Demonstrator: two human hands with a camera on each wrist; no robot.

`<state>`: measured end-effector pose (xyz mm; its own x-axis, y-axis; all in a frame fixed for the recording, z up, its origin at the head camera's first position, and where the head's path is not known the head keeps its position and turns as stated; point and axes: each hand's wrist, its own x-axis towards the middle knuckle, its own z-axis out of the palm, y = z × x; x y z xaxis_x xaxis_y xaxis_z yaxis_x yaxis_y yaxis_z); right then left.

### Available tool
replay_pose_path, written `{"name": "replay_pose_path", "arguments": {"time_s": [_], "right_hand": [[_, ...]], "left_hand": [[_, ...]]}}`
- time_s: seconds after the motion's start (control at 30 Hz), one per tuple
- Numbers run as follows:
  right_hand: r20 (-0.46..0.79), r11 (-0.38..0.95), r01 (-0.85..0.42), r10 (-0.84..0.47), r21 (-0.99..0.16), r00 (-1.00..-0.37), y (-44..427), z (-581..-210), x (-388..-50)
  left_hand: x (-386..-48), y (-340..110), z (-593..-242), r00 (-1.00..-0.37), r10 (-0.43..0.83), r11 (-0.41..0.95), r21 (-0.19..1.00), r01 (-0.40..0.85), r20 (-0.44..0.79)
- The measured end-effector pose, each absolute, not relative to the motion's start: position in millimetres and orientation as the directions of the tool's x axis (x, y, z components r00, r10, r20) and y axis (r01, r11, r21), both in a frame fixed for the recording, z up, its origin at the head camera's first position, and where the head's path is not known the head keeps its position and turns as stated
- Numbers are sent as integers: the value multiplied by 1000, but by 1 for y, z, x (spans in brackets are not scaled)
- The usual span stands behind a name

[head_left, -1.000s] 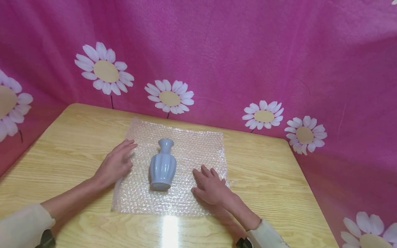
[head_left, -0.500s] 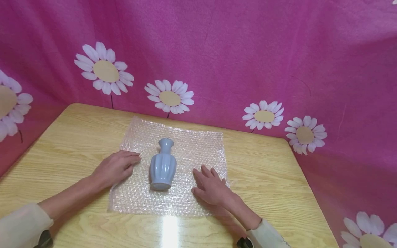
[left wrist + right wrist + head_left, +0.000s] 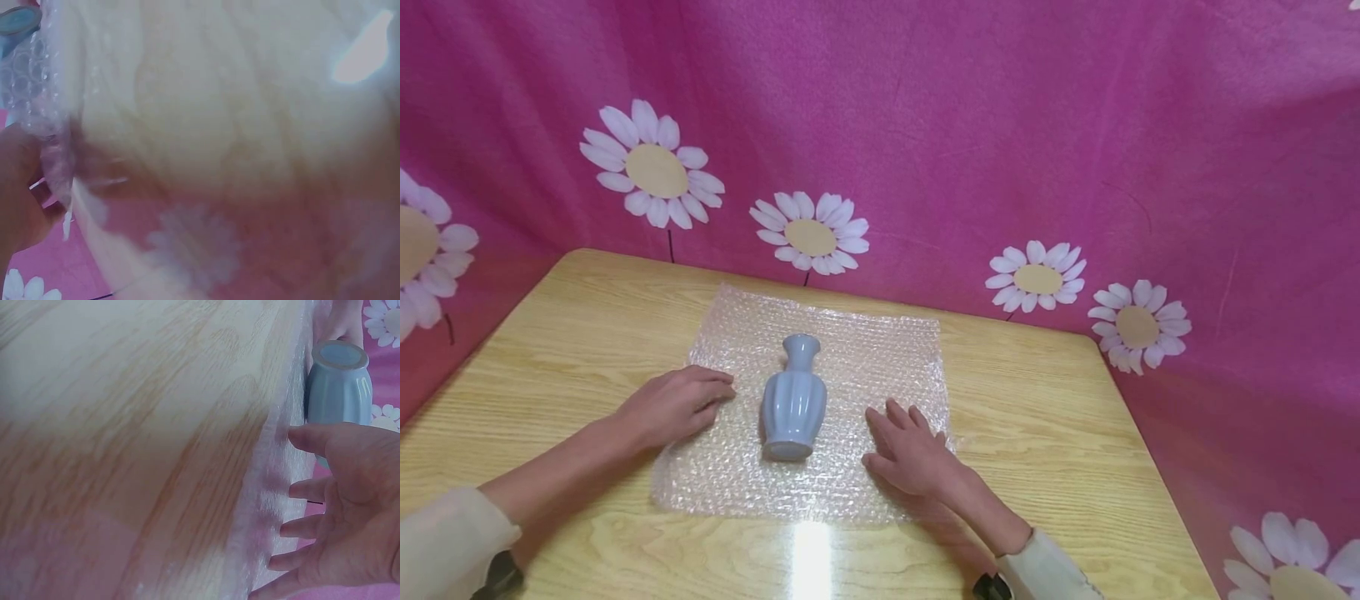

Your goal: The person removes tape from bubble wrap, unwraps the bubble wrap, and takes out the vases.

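Observation:
A pale blue vase (image 3: 794, 408) lies on its side on a sheet of bubble wrap (image 3: 850, 350), its mouth towards the back and its base towards the front. My left hand (image 3: 673, 404) rests on the sheet's left edge, fingers extended and thumb apart below them. In the left wrist view the same hand (image 3: 22, 187) is at the wrap's edge (image 3: 37, 81), partly out of frame. On the right part of the sheet lies my right hand (image 3: 910, 450) with spread fingers, apart from the vase. The right wrist view shows that hand (image 3: 356, 500) below the vase (image 3: 339, 394).
The wooden table (image 3: 1037, 433) carries the sheet and reflects a bright light near its front. Behind it and at both sides hangs a pink cloth (image 3: 925, 150) with white daisies. Dark bands show at both sleeves.
My left hand has come down and nearer the front along the sheet's left edge, then slightly left. The sheet's front left corner has shifted left. The right hand and the vase have stayed put.

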<state>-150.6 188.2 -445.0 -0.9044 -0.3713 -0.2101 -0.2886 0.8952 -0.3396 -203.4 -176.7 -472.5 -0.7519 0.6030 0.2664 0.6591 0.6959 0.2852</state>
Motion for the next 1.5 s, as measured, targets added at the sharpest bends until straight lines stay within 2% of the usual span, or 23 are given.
{"name": "replay_pose_path", "arguments": {"time_s": [0.27,0.5,0.67,0.93,1.07,1.23,1.5], "right_hand": [[-220,899,-293,-373,-324,-901,187,-444,-152],[-212,897,-308,-383,-317,-899,186,-444,-152],[-212,896,-308,-385,-321,-898,186,-445,-152],[-222,905,-287,-363,-313,-905,188,-444,-152],[-211,903,-290,-365,-317,-906,189,-444,-152],[-215,904,-290,-365,-313,-906,188,-446,-152],[-221,904,-289,-366,-316,-904,187,-446,-153]], "left_hand": [[-208,-178,-460,-749,643,686,315,657,161],[-210,-175,-458,-739,639,674,306,672,215],[-205,-168,-457,-783,571,709,331,622,247],[-201,-151,-460,-850,479,732,435,524,219],[-201,-145,-459,-883,431,696,553,458,188],[-203,-140,-457,-911,387,540,765,352,146],[-206,-130,-452,-942,335,415,897,153,6]]}}
